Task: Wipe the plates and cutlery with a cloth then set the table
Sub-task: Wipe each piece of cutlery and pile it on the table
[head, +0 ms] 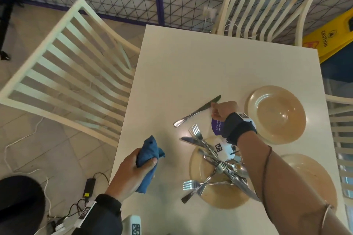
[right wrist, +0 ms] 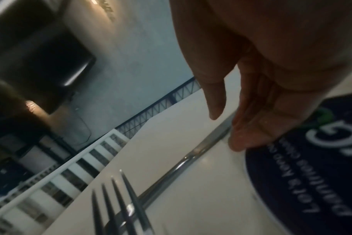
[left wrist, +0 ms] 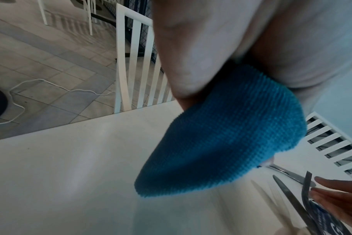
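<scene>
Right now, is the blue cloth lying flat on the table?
No, the left hand grips the bunched blue cloth above the table.

A steel knife [head: 197,110] lies diagonally mid-table. Forks and knives [head: 214,164] pile on a tan plate [head: 225,199] near the front edge. A blue cloth [head: 148,160] is bunched at the table's left edge.

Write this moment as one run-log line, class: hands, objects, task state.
left hand: grips blue cloth | right hand: fingers at lone knife on table | cutlery pile: on near plate | state: table unset
</scene>
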Demonstrator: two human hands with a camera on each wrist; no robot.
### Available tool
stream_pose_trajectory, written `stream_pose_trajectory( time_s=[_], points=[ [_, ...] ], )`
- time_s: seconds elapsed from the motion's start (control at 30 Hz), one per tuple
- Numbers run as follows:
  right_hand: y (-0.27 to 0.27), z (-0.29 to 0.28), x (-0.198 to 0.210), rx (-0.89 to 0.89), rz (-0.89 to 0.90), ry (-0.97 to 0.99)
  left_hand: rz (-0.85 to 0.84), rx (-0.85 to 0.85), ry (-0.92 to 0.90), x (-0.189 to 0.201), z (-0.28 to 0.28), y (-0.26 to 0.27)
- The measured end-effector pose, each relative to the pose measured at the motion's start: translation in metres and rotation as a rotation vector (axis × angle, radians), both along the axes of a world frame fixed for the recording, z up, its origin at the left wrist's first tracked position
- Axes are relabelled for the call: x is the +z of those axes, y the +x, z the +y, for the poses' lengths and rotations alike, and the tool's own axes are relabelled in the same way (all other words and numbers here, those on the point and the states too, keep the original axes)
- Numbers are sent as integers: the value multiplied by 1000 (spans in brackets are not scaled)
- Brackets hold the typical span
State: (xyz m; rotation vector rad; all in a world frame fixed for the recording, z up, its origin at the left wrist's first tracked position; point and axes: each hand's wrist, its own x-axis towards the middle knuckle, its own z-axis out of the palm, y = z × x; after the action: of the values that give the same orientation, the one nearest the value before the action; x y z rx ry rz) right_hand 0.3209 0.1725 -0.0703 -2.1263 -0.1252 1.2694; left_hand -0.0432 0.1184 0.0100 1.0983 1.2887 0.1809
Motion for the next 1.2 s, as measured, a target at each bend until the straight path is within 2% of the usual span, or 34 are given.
stream_pose_trajectory(
  time_s=[0.1,0.13,0.23,0.3,0.43,0.53,0.7,0.9,1.03,1.2],
  points=[
    [-12,-22,33,499,-315,-108,-5,24,23,0,-3,2],
    [-20,-30,39,604,-334,-88,-3,38,22,0,-5,1],
    [-42,-55,49,859,-191,2,-7,58,29,0,-11,-1],
    [-49,-61,44,1014,-203,5,-14,69,37,0,-15,-3],
    [-58,-58,45,1160,-299,-25,-13,85,72,3,-26,-5],
    [-55,-58,50,1092,-296,7,12,61,96,9,-36,-7],
    [-39,-60,68,906,-259,173,1,58,149,23,-48,-3],
    [-13,-76,108,641,-247,385,-115,55,167,43,-53,26],
    [4,-95,139,462,-259,537,-206,14,199,59,-51,74],
    [9,-130,176,301,-228,703,-292,-91,303,80,-48,166]
  ],
)
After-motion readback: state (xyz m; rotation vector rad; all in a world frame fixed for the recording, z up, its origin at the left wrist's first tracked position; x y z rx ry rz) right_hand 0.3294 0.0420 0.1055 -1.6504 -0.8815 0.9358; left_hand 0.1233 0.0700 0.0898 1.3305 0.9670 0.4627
